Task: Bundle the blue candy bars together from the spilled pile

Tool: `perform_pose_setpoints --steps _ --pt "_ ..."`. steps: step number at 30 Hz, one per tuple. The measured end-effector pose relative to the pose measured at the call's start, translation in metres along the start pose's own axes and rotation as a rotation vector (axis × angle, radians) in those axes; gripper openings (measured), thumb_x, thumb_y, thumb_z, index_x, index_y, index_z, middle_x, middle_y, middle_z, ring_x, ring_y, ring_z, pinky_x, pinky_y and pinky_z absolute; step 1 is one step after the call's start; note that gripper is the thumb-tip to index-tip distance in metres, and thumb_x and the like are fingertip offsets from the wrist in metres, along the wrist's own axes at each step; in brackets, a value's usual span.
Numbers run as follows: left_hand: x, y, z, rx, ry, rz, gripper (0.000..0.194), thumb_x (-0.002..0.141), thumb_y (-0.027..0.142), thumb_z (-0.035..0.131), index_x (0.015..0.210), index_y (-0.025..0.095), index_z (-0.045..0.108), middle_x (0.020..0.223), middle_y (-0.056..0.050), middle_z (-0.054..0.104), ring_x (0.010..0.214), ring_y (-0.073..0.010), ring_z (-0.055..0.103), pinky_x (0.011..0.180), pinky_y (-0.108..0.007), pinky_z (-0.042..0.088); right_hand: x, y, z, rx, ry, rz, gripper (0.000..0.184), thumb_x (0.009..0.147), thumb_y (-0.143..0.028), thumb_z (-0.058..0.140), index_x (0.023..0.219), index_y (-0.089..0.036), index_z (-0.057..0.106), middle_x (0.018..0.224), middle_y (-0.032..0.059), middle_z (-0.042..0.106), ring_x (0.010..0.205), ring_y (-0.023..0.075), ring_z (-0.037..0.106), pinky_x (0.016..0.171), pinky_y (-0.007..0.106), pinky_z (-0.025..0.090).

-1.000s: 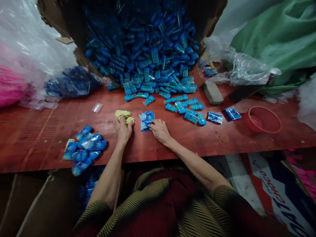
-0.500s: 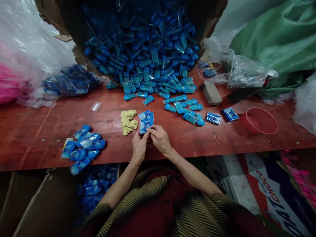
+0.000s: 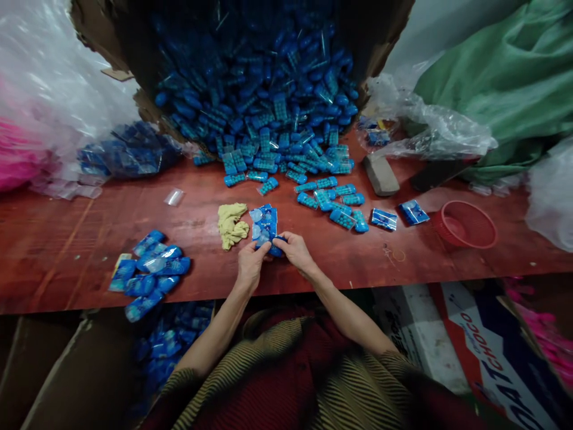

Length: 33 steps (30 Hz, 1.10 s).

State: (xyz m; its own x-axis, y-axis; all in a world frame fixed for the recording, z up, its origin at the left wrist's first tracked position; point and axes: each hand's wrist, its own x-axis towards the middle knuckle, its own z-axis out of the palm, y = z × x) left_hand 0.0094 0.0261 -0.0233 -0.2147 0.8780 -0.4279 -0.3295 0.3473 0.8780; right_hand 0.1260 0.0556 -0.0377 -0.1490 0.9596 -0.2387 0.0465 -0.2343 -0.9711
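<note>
Cards point(image 3: 265, 218), blue and printed, lie inward from the near edge of the counter point(image 3: 201, 194), just beyond both hands, long axis pointing away; left hand point(image 3: 251, 266) and right hand point(image 3: 297, 251), about equally near, pinch a blue packet point(image 3: 276, 251).

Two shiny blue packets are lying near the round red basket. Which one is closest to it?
The right-hand shiny blue packet is closest: it lies beside the round red plastic basket, while the other blue packet lies further left.
</note>
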Motion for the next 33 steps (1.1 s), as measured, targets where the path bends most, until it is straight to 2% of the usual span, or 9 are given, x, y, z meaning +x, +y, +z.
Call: perform_pose_setpoints --steps 4,10,15,20,23,26,29,30,33 --pt "-0.002 -0.001 0.003 -0.053 0.064 0.014 0.039 0.049 0.037 0.079 0.074 0.011 0.064 0.064 0.0 0.064 0.053 -0.01 0.057 0.051 -0.022 0.048 0.002 -0.006 -0.003 -0.133 -0.019 -0.072 0.015 0.072 -0.029 0.061 0.065 -0.016 0.06 0.059 -0.005 0.053 0.057 0.0088 0.046 0.055 0.021 0.034" --pt "0.002 0.004 -0.003 0.075 -0.017 -0.051 0.04 0.045 0.034 0.082 0.073 0.01 0.067 0.065 -0.001 0.066 0.057 -0.0115 0.059 0.055 -0.024 0.051 0.003 -0.015 -0.012 -0.323 -0.104 -0.114 0.018 0.079 -0.031 0.056 0.068 -0.016 0.058 0.062 -0.0053 0.052 0.06 0.0088 0.047 0.056 0.02 0.032" --pt "-0.002 0.005 0.007 -0.172 0.0 -0.075 0.041 0.043 0.034 0.083 0.073 0.013 0.065 0.064 0.001 0.065 0.054 -0.0105 0.058 0.052 -0.022 0.05 -0.003 -0.026 -0.009 -0.4 -0.084 -0.149 0.027 0.085 -0.032 0.05 0.062 -0.017 0.051 0.059 -0.0059 0.046 0.058 0.0079 0.044 0.054 0.02 0.027" --pt "-0.006 0.012 0.011 -0.184 -0.119 -0.177 0.039 0.047 0.029 0.084 0.077 0.013 0.066 0.065 0.0 0.066 0.054 -0.0112 0.06 0.047 -0.02 0.049 -0.008 -0.028 -0.01 -0.446 -0.081 -0.201 0.034 0.091 -0.037 0.044 0.066 -0.016 0.052 0.063 -0.0046 0.049 0.061 0.0081 0.046 0.056 0.02 0.03" --pt "-0.007 0.014 0.006 -0.133 -0.22 -0.273 0.032 0.055 0.024 0.081 0.08 0.012 0.065 0.065 -0.002 0.067 0.054 -0.0123 0.061 0.046 -0.02 0.049 -0.012 -0.037 -0.03 -0.613 -0.118 -0.205 0.034 0.093 -0.039 0.042 0.072 -0.017 0.058 0.071 -0.0013 0.058 0.068 0.0106 0.052 0.061 0.021 0.034" --pt "-0.009 0.012 0.003 -0.137 -0.167 -0.336 0.015 0.068 0.021 0.073 0.073 0.012 0.062 0.06 -0.003 0.065 0.052 -0.0121 0.061 0.045 -0.019 0.048 -0.015 -0.047 -0.071 -0.97 0.163 -0.179 0.023 0.09 -0.036 0.049 0.093 -0.018 0.062 0.098 0.0082 0.063 0.09 0.0184 0.053 0.075 0.027 0.037" --pt "-0.012 0.009 0.001 -0.187 -0.086 -0.412 0.015 0.079 0.023 0.063 0.069 0.012 0.059 0.053 -0.002 0.06 0.049 -0.0115 0.06 0.043 -0.018 0.046 -0.012 -0.046 -0.113 -1.287 0.496 -0.028 0.03 0.088 -0.031 0.051 0.112 -0.014 0.056 0.111 0.017 0.057 0.102 0.0281 0.049 0.082 0.037 0.036" --pt "-0.013 0.008 0.001 -0.207 -0.075 -0.437 0.017 0.081 0.024 0.06 0.069 0.013 0.059 0.051 -0.002 0.059 0.048 -0.0112 0.059 0.042 -0.017 0.046 -0.011 -0.043 -0.121 -1.344 0.534 0.018 0.03 0.088 -0.03 0.051 0.113 -0.013 0.055 0.11 0.0177 0.057 0.102 0.0297 0.049 0.082 0.038 0.036" --pt "-0.017 0.008 0.002 -0.261 -0.051 -0.494 0.02 0.085 0.026 0.056 0.07 0.013 0.058 0.048 -0.001 0.056 0.044 -0.0106 0.056 0.04 -0.017 0.044 -0.012 -0.03 -0.123 -1.419 0.421 0.046 0.028 0.088 -0.026 0.049 0.111 -0.012 0.056 0.105 0.0179 0.059 0.098 0.0292 0.051 0.078 0.037 0.037"
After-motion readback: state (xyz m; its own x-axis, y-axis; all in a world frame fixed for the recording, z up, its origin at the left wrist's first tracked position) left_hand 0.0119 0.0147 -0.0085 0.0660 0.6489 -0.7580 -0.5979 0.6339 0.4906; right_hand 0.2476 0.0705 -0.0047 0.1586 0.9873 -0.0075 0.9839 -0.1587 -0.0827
